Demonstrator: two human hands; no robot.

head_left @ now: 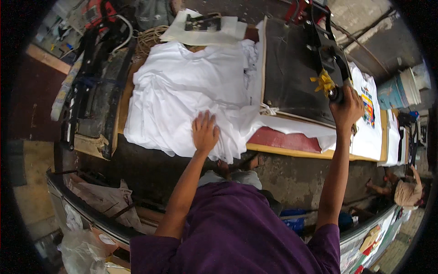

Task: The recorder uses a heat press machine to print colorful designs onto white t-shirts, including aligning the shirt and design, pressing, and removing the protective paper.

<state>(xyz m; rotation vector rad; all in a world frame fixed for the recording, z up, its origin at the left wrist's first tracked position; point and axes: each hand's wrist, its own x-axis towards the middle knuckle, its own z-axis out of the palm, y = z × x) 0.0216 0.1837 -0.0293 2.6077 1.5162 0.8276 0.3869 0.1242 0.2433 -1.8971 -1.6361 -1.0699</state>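
Note:
My left hand [205,132] lies flat, fingers a little apart, on the near edge of a pile of white T-shirts [169,91]. The pile is rumpled and a neckline shows at its far side. To the right, my right hand [347,107] is wrapped round the black knob handle [335,94] of what looks like a heat press. Its wide dark plate [296,68] covers part of the table. Yellow tape [324,81] is tied near the handle. Beyond my right hand lies a white shirt with a colourful print [367,109].
Bare red table surface [285,140] shows in front of the plate. A second press-like machine [93,91] stands left of the pile. Paper sheets [235,29] lie behind it. Buckets [397,91] stand at the right; another person [407,192] is at far right. A cluttered bench [105,205] is at lower left.

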